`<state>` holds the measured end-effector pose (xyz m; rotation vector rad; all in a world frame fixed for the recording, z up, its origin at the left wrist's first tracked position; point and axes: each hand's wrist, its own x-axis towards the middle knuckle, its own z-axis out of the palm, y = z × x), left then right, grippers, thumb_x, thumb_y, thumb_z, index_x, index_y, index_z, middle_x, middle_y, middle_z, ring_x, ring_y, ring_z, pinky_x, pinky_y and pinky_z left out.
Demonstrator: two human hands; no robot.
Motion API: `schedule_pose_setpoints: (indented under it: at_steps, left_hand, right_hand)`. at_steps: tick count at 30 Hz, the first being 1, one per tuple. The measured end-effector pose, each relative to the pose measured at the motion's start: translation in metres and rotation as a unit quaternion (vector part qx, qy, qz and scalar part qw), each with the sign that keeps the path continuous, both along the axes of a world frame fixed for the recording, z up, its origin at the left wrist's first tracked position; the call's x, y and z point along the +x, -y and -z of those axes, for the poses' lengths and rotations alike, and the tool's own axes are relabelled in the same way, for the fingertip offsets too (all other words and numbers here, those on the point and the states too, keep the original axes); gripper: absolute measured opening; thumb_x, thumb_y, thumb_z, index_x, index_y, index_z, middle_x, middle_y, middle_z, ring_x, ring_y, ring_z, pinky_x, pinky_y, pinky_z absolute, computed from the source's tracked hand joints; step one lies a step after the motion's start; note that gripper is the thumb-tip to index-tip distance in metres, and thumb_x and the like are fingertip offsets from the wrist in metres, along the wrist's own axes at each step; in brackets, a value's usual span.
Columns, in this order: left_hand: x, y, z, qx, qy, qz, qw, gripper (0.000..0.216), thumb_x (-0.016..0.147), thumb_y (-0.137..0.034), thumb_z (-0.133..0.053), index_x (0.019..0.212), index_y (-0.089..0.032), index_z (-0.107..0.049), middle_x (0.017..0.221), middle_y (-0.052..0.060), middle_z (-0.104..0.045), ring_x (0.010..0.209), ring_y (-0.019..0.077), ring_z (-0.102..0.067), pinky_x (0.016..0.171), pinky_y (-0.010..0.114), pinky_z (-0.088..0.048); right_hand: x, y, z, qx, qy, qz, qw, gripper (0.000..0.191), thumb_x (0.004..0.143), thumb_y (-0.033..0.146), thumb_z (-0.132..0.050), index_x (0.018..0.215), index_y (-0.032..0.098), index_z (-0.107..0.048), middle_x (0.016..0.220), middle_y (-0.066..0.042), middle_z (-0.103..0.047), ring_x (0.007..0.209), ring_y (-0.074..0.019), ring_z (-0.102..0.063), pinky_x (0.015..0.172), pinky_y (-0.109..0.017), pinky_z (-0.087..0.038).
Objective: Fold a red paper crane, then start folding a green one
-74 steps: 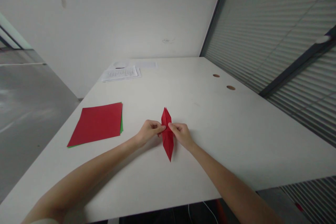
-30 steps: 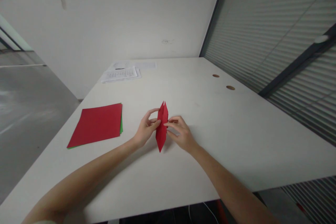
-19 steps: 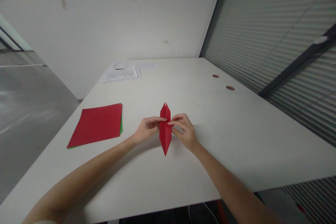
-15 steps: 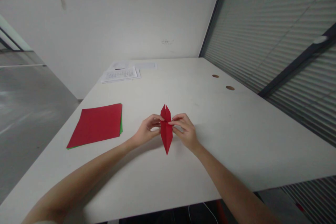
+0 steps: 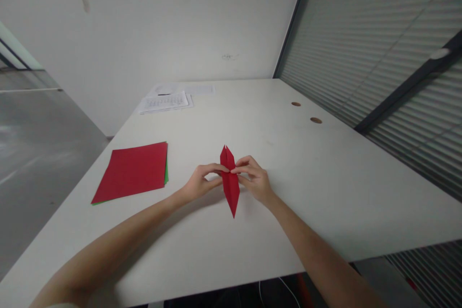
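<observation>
Red folded paper is held over the white table, long axis pointing away from the person, between left hand, pinching its left edge, and right hand, pinching its right, neither nearer

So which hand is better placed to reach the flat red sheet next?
Probably the left hand: nearer the flat red sheet; the right hand sits beyond the folded red paper. Both hold that paper, though.

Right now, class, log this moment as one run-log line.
left grip: on folded red paper; right grip: on same paper; red sheet: atop green paper
</observation>
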<state>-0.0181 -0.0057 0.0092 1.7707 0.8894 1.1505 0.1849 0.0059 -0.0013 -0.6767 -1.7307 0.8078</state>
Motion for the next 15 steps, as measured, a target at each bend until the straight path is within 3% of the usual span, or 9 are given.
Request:
schedule_pose_setpoints:
  at_steps: [5,15]
  left_hand:
    - [0.0004,0.0005,-0.0031,0.015,0.016,0.002,1.000,0.020,0.077,-0.035,-0.072,0.086,-0.018,-0.075,0.090,0.010,-0.075,0.083,0.0209,-0.069,0.081,0.033,-0.054]
    - [0.0076,0.0030,-0.0030,-0.058,0.081,-0.003,0.995,0.023,0.076,-0.038,-0.073,0.084,-0.016,-0.074,0.090,0.010,-0.074,0.083,0.0198,-0.068,0.083,0.033,-0.054]
  right_hand:
    - [-0.0001,0.0007,0.0006,-0.008,-0.021,-0.027,0.999,0.011,0.082,0.033,-0.069,0.090,0.029,-0.075,0.091,-0.005,-0.056,0.087,-0.0174,-0.057,0.075,-0.034,-0.052]
    - [-0.0067,0.0034,0.0021,-0.034,-0.050,0.008,0.998,0.019,0.081,0.044,-0.068,0.082,0.026,-0.075,0.086,-0.005,-0.056,0.084,-0.0184,-0.058,0.073,-0.034,-0.051]
